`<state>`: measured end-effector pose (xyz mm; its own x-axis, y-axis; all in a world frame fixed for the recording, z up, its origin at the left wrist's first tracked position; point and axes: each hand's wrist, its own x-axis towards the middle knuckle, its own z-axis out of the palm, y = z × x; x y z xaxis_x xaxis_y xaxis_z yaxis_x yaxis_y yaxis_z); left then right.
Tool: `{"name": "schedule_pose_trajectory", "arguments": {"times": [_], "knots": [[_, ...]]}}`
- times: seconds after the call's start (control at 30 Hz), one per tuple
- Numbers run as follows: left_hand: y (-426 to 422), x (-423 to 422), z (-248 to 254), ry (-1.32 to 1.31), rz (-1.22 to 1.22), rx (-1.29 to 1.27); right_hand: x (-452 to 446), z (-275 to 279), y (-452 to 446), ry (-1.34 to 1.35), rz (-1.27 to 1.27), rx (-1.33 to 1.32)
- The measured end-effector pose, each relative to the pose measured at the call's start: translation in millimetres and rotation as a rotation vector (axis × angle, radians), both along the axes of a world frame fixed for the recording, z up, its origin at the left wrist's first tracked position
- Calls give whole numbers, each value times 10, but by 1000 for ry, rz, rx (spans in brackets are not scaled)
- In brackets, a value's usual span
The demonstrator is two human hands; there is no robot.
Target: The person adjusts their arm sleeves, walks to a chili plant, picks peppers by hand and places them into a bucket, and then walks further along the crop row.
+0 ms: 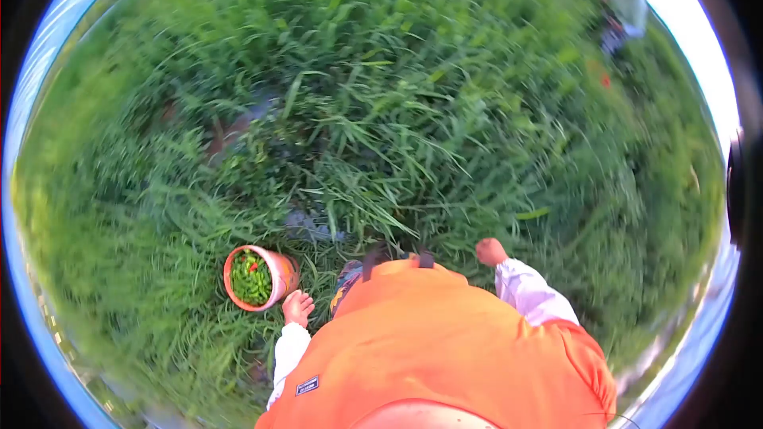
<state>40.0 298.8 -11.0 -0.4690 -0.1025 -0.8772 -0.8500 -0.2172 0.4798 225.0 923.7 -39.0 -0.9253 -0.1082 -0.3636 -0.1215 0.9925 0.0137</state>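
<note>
An orange bucket point(284, 274) with a pale inner wall stands in the grass at my left side. Green chili peppers point(250, 280) fill it, with a few red ones among them. Close beside its lower right rim is my left hand point(297, 307), fingers loosely bent and slightly apart; whether it touches the bucket I cannot tell. Over the grass to my right, my right hand point(491, 252) is closed, fingers curled in. Whatever it may hold is hidden.
Tall green grass point(381, 127) spreads in front and to both sides. Greyish sheeting or wet ground point(310, 225) shows through it ahead, with a brown patch point(226, 139) farther left. Another person point(628, 8) is at the far upper right, near a small red object point(606, 80).
</note>
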Motion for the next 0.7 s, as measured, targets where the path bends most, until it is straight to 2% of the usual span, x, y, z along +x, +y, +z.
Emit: {"name": "schedule_pose_trajectory", "arguments": {"times": [0.03, 0.07, 0.13, 0.23, 0.27, 0.33, 0.37, 0.47, 0.6, 0.67, 0.7], "knots": [[4, -96, 47, 11, -31, 9, 61, 193, -174, -164, -473, -299], [-42, -134, 25, 22, -39, 17, 115, 429, -374, -171, -982, -550], [-107, -207, -39, -35, -106, 7, 284, 655, -661, -180, -1085, -635], [-310, -232, -124, -65, -287, -17, 637, 629, -1068, -105, -1271, -647], [-504, -237, -390, -96, -313, -19, 744, 743, -1231, -98, -1331, -661], [-689, -313, -610, -152, -400, -45, 1064, 721, -1499, -99, -1257, -617], [-697, -407, -592, -177, -458, -72, 1227, 729, -1714, 11, -1351, -627], [-616, -720, -431, -194, -601, -126, 1664, 791, -2155, -106, -1509, -554], [-278, -1282, -47, -137, -781, -143, 2282, 830, -2771, 36, -1764, -460], [45, -1430, 123, -48, -786, -160, 2453, 1008, -2846, -166, -1892, -590], [264, -1434, 136, 56, -720, -212, 2572, 887, -2887, -221, -1886, -537]]}}
